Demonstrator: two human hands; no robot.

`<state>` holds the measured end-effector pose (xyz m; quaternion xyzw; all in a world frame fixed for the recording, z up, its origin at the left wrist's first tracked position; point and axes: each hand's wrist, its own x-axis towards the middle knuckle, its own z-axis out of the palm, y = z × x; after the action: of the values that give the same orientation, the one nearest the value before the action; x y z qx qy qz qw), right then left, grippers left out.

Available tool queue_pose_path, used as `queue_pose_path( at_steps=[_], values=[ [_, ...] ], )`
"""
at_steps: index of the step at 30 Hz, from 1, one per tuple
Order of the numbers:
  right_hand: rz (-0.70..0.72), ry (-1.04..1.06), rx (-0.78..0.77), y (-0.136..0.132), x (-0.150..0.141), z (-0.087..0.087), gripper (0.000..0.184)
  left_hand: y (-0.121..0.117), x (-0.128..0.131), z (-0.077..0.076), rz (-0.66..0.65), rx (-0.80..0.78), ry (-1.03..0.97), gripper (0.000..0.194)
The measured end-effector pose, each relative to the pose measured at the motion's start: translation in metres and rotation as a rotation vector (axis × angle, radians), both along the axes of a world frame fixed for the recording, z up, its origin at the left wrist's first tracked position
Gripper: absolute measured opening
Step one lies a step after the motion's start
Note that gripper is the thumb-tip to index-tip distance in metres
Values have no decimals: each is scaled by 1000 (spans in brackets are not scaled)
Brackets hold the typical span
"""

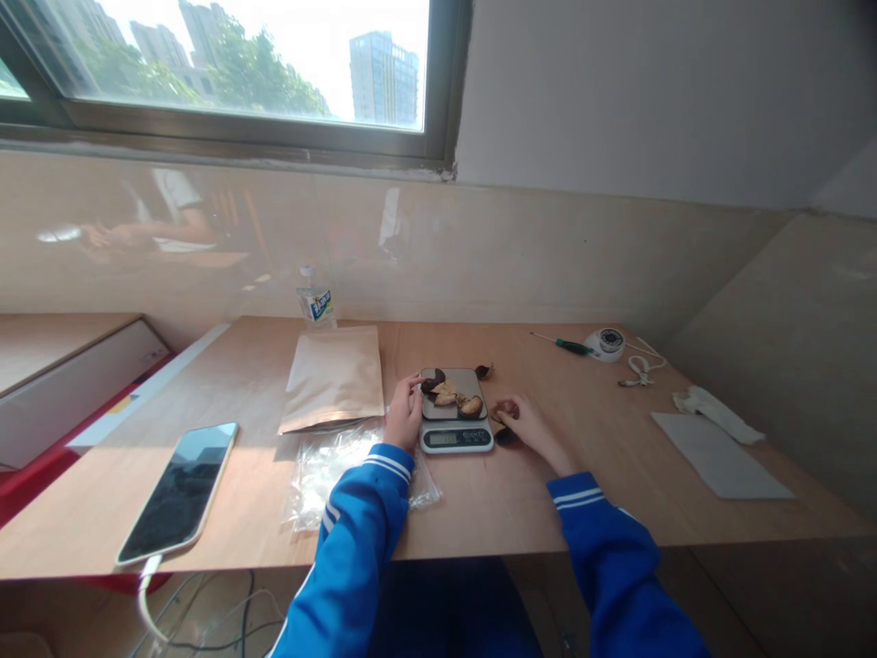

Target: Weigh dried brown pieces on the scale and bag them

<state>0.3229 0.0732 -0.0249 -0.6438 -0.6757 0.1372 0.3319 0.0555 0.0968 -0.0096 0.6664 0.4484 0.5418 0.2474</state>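
Observation:
A small digital kitchen scale stands mid-table with several dried brown pieces on its platform. My left hand rests at the scale's left edge, fingers pinched on a dark round piece on the platform. My right hand lies just right of the scale, fingers curled around dark pieces on the table. Another dark piece lies behind the scale. Both arms wear blue sleeves with white stripes.
A kraft paper pouch and clear plastic bags lie left of the scale. A phone on a cable sits at the front left. A water bottle, a screwdriver, tape roll, grey sheet and cloth are also there.

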Motion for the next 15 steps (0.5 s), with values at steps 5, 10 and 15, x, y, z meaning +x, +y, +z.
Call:
queue_pose_path(
  at_steps=[5, 10, 15],
  values=[
    [-30, 158, -2, 1, 2, 0, 14, -1, 0, 2, 15, -12, -18, 23],
    [-128, 302, 1, 4, 0, 14, 16, -2, -1, 3, 11, -23, -11, 23],
    [-107, 383, 127, 23, -25, 40, 21, -1, -2, 3, 22, -28, 15, 23]
  ],
)
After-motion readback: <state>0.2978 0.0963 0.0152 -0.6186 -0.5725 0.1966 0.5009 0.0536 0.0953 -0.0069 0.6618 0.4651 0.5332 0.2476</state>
